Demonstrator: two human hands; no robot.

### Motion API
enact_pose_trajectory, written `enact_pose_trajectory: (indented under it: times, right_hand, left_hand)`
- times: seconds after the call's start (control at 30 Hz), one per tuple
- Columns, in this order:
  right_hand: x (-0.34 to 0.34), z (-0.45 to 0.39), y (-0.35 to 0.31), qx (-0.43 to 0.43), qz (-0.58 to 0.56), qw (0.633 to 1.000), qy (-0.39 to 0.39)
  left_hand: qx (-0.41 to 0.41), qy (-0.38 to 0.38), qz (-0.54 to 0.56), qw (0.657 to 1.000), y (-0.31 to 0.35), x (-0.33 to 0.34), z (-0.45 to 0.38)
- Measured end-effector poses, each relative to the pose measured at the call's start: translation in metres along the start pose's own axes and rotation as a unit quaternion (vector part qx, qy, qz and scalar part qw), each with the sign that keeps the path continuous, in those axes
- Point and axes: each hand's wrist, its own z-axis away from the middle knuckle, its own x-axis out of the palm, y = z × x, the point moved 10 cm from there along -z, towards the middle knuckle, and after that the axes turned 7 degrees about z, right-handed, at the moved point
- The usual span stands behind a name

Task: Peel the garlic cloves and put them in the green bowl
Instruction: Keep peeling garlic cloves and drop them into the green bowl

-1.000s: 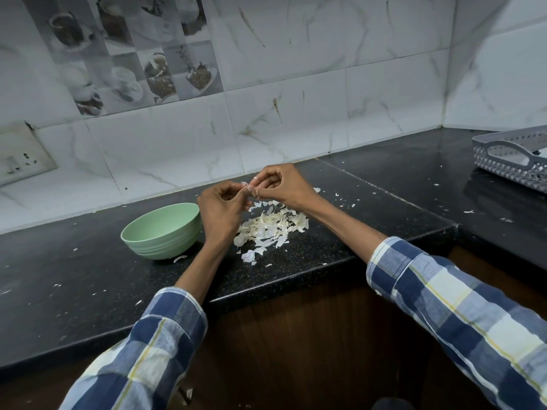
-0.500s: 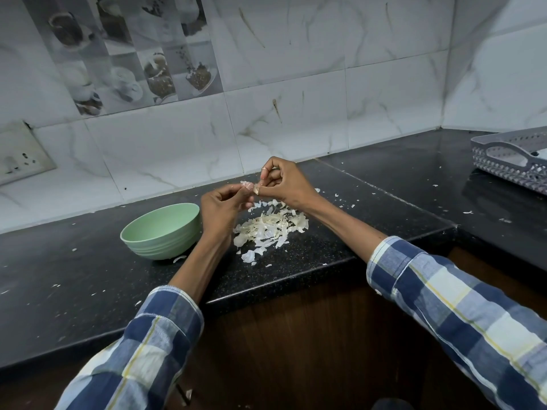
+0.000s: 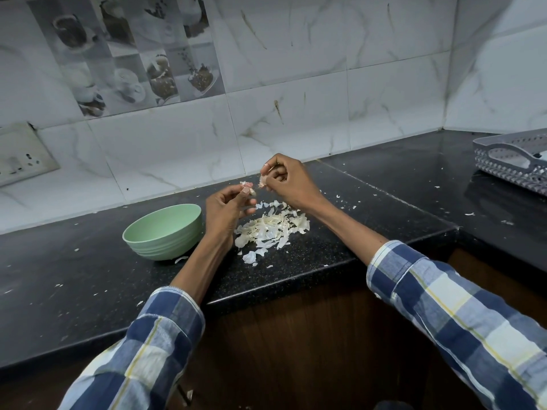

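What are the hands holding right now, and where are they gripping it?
The left hand pinches a garlic clove at its fingertips. The right hand pinches a scrap of peel by its edge.

The bowl [image 3: 163, 232] is pale mint green, plain inside and out; the heap of garlic skins [image 3: 272, 229] beside it is creamy white with paler, almost translucent flakes; the clove [image 3: 247, 187] pinched in the left hand [image 3: 228, 208] shows a pinkish tint against off-white; the piece of skin [image 3: 262, 182] in the right hand [image 3: 288, 182] is pale cream. The counter [image 3: 88, 285] is black with fine light speckles and scattered white flecks; the wall tiles [image 3: 296, 69] are white with grey-brown marble veining; one tile panel [image 3: 139, 54] carries greyish photographs of cups; both sleeves [image 3: 461, 315] are checked in navy, light blue and white with thin yellow lines; the basket [image 3: 509, 161] is light grey; the cabinet front [image 3: 296, 350] is dark brown wood grain.
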Motion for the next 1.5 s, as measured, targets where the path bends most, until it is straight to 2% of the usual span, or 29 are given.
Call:
enact_pose_trajectory:
  times: [0.13, 0.37, 0.5, 0.6, 0.67, 0.8, 0.87, 0.97, 1.03, 1.1, 1.17, 1.4, 1.5]
  right_hand:
    - [-0.001, 0.0, 0.005, 0.009, 0.009, 1.0, -0.006]
    - [0.022, 0.002, 0.009, -0.013, 0.124, 0.986, -0.115]
    - [0.03, 0.003, 0.013, 0.02, 0.054, 0.987, -0.149]
    - [0.031, 0.002, 0.018, 0.045, 0.012, 0.988, -0.149]
    - [0.028, 0.002, 0.018, 0.062, -0.056, 0.987, -0.14]
    - [0.02, 0.001, 0.018, 0.07, -0.121, 0.984, -0.108]
    - [0.022, 0.001, 0.02, 0.076, -0.133, 0.982, -0.111]
    - [0.023, 0.002, 0.02, 0.079, -0.132, 0.982, -0.111]
    - [0.024, 0.002, 0.021, 0.079, -0.137, 0.981, -0.112]
    - [0.025, 0.002, 0.021, 0.083, -0.142, 0.98, -0.112]
    - [0.026, 0.004, 0.021, 0.091, -0.151, 0.978, -0.111]
    - [0.024, 0.005, 0.023, 0.108, -0.17, 0.974, -0.102]
    - [0.024, 0.005, 0.024, 0.12, -0.177, 0.972, -0.1]
  left_hand:
    - [0.001, 0.013, -0.011, 1.0, 0.001, -0.003, -0.001]
    - [0.013, 0.034, 0.002, 0.999, 0.005, -0.007, -0.002]
    - [0.004, 0.029, 0.015, 0.999, 0.002, -0.008, -0.003]
    - [-0.005, 0.024, 0.029, 0.999, -0.001, -0.007, -0.005]
    - [-0.002, 0.021, 0.023, 1.0, 0.0, -0.006, -0.004]
    - [0.059, 0.014, -0.076, 0.995, 0.013, -0.002, 0.001]
    - [0.131, 0.014, -0.176, 0.975, 0.026, 0.002, 0.006]
    - [0.247, 0.016, -0.294, 0.923, 0.045, 0.012, 0.018]
    - [0.287, 0.01, -0.342, 0.895, 0.05, 0.02, 0.024]
    - [0.297, 0.006, -0.364, 0.883, 0.05, 0.022, 0.026]
    - [0.291, 0.007, -0.355, 0.888, 0.049, 0.021, 0.025]
    - [0.191, 0.002, -0.244, 0.951, 0.037, 0.013, 0.02]
    - [0.162, 0.01, -0.221, 0.962, 0.035, 0.009, 0.018]
